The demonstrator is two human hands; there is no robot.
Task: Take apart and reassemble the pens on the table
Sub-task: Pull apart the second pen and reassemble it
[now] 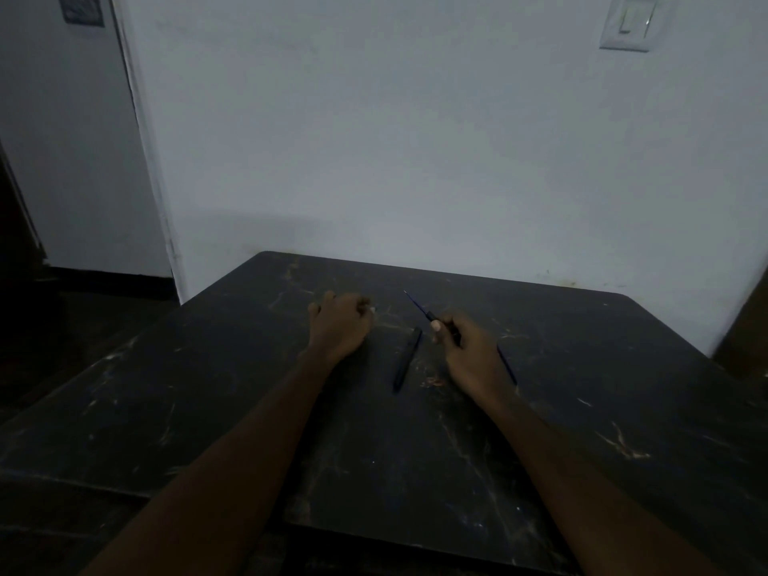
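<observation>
- Between the two hands, on the dark table (582,367), the pen barrel (406,361) lies flat. Its long axis runs near-to-far, leaning slightly right at the far end.
- The right hand (465,351), just right of the barrel and the nearer one, pinches a thin blue refill (415,303), tip pointing far-left.
- The left hand (340,324) rests curled; whether it holds anything cannot be told.
- No container shows.

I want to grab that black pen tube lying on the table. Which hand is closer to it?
Right. The right hand, pinching a thin refill, sits just right of the pen tube; the left hand rests farther off on its left.
</observation>
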